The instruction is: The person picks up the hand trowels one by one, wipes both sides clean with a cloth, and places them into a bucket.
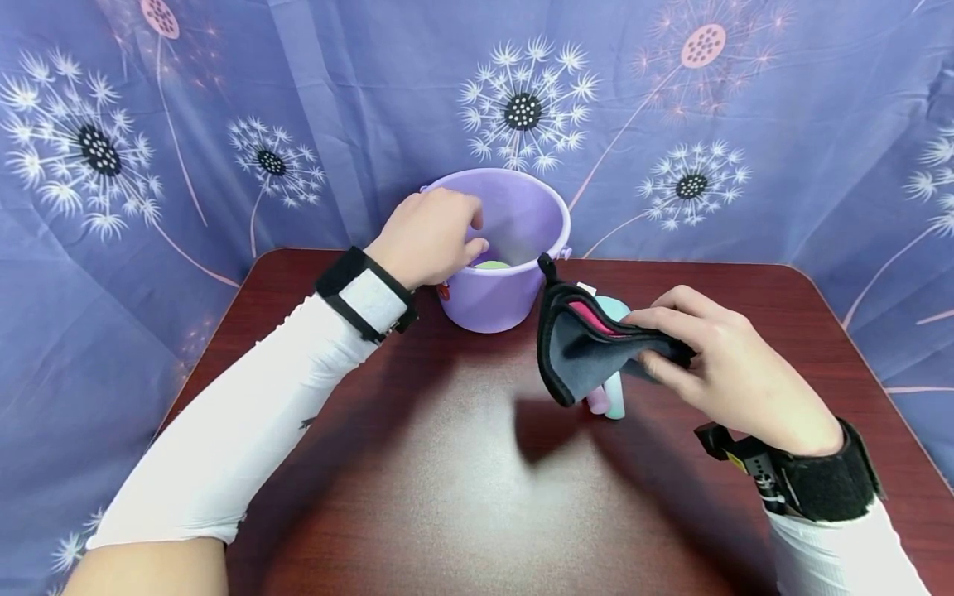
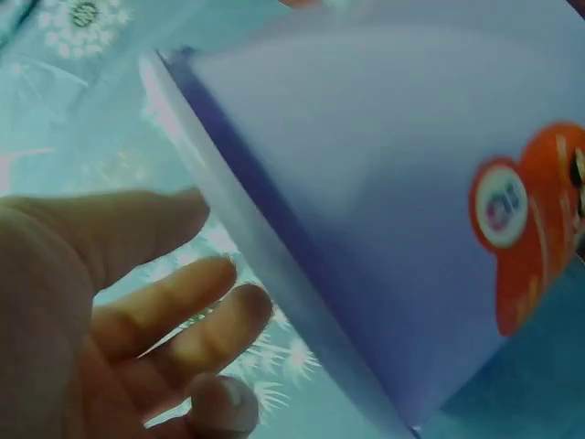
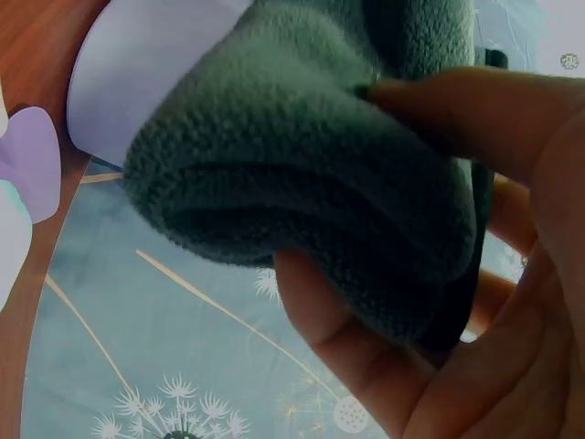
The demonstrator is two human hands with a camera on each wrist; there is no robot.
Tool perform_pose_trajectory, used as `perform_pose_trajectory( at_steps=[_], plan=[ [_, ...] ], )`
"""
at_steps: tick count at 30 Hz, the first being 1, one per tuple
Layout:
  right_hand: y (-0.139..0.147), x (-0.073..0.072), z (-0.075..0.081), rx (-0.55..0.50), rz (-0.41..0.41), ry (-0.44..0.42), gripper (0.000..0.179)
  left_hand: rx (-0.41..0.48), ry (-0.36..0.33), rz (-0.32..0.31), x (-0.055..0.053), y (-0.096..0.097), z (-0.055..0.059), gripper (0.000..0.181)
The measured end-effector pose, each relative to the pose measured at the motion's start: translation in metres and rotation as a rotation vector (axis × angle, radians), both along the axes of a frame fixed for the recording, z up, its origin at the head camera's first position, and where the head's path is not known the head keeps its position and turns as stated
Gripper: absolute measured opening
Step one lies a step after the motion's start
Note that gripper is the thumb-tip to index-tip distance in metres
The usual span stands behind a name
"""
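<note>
My left hand (image 1: 432, 236) hangs over the near left rim of a purple bucket (image 1: 492, 302), its fingers loosely bent and holding nothing. In the left wrist view its fingertips are close beside the bucket's rim (image 2: 251, 242). Something light green (image 1: 492, 265) shows low inside the bucket. To the right, my right hand (image 1: 708, 356) pinches a folded grey fleece cloth (image 1: 596, 356) between thumb and fingers, above the table. The cloth has black edging, a black loop at one corner and a pink layer between its folds.
Partly hidden behind the cloth are a teal object (image 1: 614, 401) and a pinkish-purple one (image 1: 599, 401) on the dark red-brown table (image 1: 447, 497). A blue curtain with dandelion prints (image 1: 373, 99) hangs close behind the bucket.
</note>
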State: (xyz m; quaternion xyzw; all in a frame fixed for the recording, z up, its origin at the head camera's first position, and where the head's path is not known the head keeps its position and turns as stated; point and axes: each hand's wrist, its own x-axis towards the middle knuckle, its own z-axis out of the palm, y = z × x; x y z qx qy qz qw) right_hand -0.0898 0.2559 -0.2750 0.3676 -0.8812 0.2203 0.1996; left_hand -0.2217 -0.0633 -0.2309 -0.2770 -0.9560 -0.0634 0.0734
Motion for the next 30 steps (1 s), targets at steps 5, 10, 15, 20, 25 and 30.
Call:
perform_pose_trajectory(
  at_steps=[5,10,15,20,25,30],
  plan=[
    [0.002,-0.001,0.0,-0.04,-0.104,0.036,0.034,0.137,0.178,-0.042,0.029,0.004,-0.004,0.021],
    [0.005,-0.002,0.0,-0.072,-0.258,0.056,0.03,0.257,0.204,-0.024,0.061,0.011,-0.02,0.016],
    [0.009,-0.004,-0.002,-0.121,-0.389,0.038,0.03,0.315,0.064,0.007,0.082,0.022,-0.049,0.018],
    [0.012,-0.007,-0.005,-0.143,-0.467,0.033,0.03,0.319,-0.097,0.041,0.09,0.044,-0.084,0.024],
    [0.012,-0.009,-0.007,-0.166,-0.504,0.035,0.03,0.318,-0.237,0.085,0.094,0.074,-0.119,0.036],
    [0.012,-0.01,-0.008,-0.181,-0.522,0.023,0.03,0.298,-0.263,0.145,0.089,0.105,-0.144,0.041]
  ],
)
